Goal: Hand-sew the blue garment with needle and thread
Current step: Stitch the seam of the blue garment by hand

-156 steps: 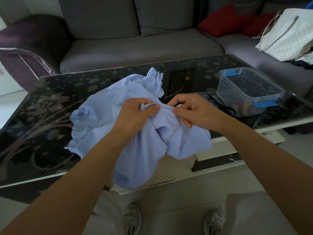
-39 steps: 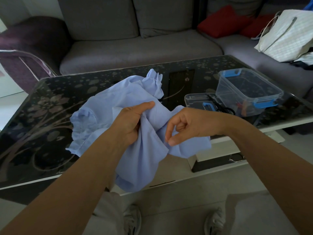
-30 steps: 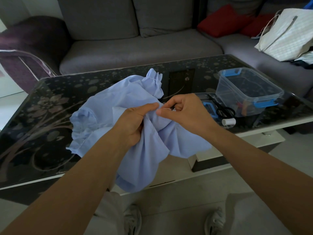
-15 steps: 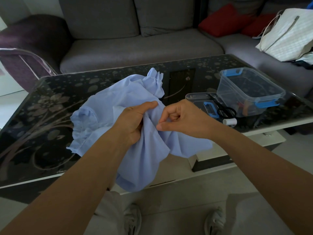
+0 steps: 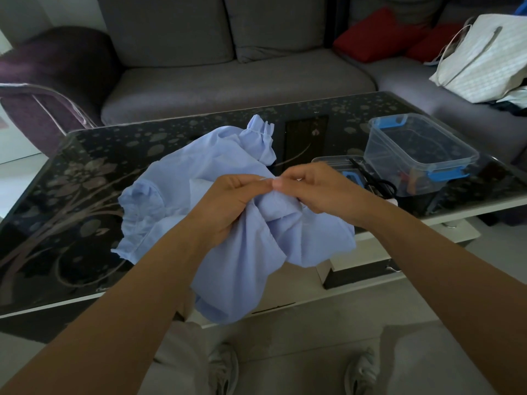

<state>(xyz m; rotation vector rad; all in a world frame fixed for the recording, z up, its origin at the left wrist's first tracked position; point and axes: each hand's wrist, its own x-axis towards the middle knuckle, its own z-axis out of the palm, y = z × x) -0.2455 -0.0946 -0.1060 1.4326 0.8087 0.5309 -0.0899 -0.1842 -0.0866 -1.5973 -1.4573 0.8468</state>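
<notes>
While the left hand [image 5: 228, 201] grips the garment [image 5: 199, 178] above the table [image 5: 85, 181], the right hand [image 5: 316, 189] pinches its fold just beside

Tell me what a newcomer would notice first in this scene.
The crumpled blue garment at the near edge of the black glass table, with the left hand and right hand pinching one fold fingertip to fingertip. Next, the clear box with blue clips at the table's right end, and the red cushions on the grey sofa behind.
</notes>
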